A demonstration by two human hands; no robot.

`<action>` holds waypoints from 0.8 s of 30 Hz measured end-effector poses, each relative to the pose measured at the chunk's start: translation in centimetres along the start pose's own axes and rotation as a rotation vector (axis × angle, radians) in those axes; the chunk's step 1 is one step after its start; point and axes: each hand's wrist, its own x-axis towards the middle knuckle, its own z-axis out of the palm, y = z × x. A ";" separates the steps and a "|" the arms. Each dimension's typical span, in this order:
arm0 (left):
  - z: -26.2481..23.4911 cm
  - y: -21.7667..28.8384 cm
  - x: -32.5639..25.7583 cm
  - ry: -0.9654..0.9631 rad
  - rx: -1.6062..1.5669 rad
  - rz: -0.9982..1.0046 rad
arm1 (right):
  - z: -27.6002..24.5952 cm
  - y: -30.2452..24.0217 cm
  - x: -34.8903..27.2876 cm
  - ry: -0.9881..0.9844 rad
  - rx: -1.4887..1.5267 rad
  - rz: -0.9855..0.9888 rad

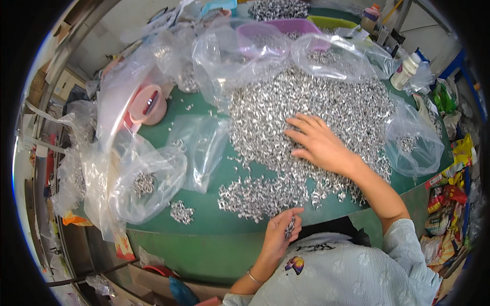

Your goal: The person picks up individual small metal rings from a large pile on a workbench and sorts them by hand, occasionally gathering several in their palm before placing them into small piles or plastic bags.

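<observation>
A broad heap of small, shiny, curved metal pieces (265,122) covers much of the table in front of me. My right hand (322,147) rests on the heap, palm down with its fingers spread. Close to the table's front edge, my left hand (278,234) is curled around some of the same metal pieces (290,228). Just beyond it lies a smaller, flatter pile of these pieces (255,199), partly joined to the big heap. Their exact kind is too small to make out.
Clear plastic bags (148,176) with metal pieces stand left; another bag (416,137) lies right. A pink cup (148,104) stands on the left. Purple (278,25) and yellow-green (332,22) tubs stand at the back. A white bottle (406,71) stands back right on the green table (204,224).
</observation>
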 end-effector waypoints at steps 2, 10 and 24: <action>0.2 -0.2 -0.3 0.002 -0.008 -0.012 | 3.0 -1.1 -1.7 0.007 -0.151 -0.007; -0.1 -0.8 -0.4 0.021 -0.024 0.005 | 4.9 -5.3 -6.7 -0.093 -0.001 0.011; 0.4 -1.4 -0.9 0.002 0.002 0.008 | 5.6 -0.5 2.9 0.339 -0.215 0.172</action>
